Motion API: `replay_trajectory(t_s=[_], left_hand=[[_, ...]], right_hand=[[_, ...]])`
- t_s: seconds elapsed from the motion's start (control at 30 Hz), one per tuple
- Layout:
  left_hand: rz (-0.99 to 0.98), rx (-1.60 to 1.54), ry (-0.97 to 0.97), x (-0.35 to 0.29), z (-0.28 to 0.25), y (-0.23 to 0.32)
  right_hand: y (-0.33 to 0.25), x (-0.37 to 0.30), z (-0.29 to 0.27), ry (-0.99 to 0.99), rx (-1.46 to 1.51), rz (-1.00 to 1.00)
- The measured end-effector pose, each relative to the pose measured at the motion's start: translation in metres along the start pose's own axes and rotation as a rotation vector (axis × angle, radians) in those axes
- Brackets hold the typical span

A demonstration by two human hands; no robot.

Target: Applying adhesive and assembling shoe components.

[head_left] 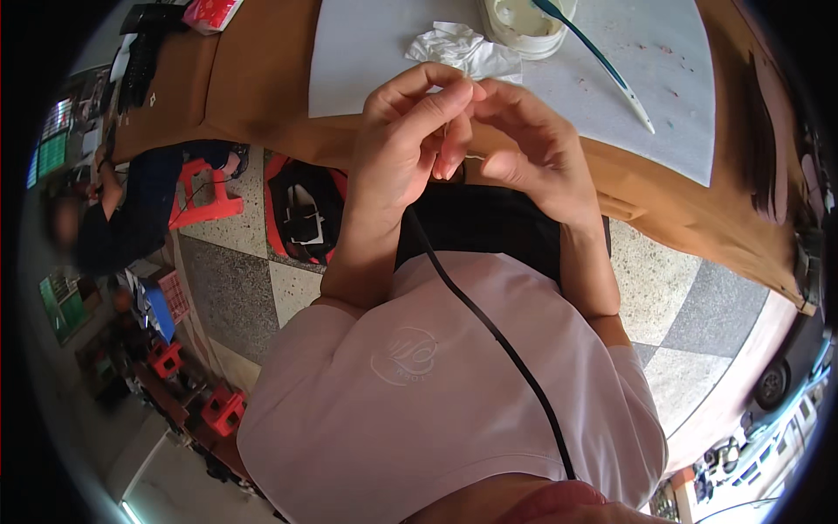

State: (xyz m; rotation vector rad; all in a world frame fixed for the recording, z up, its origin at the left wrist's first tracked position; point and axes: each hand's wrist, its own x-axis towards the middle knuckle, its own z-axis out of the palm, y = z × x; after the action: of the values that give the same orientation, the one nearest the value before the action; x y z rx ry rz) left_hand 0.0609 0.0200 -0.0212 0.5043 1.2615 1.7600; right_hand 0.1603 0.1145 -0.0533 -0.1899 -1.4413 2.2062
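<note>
Just in front of the table's near edge, my two hands meet at the fingertips. My left hand (406, 144) is closed, thumb and index finger pinched together; anything between them is too small to make out. Its other fingers curl downward. The fingers of my right hand (546, 162) arch over and touch the left fingertips, while its thumb stands apart with nothing visible in its grasp. Beyond the hands, a crumpled white tissue (463, 51) lies on a pale grey sheet (371, 52). Beside it stands a white tub (532, 45) with pale contents; a slim teal stick with a white end (602, 59) leans on its rim.
The sheet covers part of a brown table (262, 79); small reddish bits dot it at right. Dark strips (766, 148) lie at the right edge. A black cable (489, 325) crosses my shirt. At left, a person (122, 218) sits near a red stool (205, 196); a black-and-red bag (301, 210) is below the table.
</note>
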Motion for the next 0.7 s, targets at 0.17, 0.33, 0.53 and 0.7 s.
replay_trajectory(t_s=[0.17, 0.33, 0.53, 0.7], left_hand=[[0.14, -0.163, 0.136, -0.001, -0.015, 0.004], [0.32, -0.196, 0.3, -0.002, -0.042, 0.006], [0.324, -0.159, 0.299, -0.01, -0.048, 0.006], [0.324, -0.113, 0.342, -0.019, -0.045, 0.003]], right_hand=[[0.008, -0.011, -0.025, -0.122, -0.151, 0.408], [0.011, -0.017, -0.04, 0.008, -0.268, 0.308], [0.006, -0.02, -0.044, 0.236, -0.24, 0.216], [0.006, -0.022, -0.047, 0.264, -0.187, 0.067]])
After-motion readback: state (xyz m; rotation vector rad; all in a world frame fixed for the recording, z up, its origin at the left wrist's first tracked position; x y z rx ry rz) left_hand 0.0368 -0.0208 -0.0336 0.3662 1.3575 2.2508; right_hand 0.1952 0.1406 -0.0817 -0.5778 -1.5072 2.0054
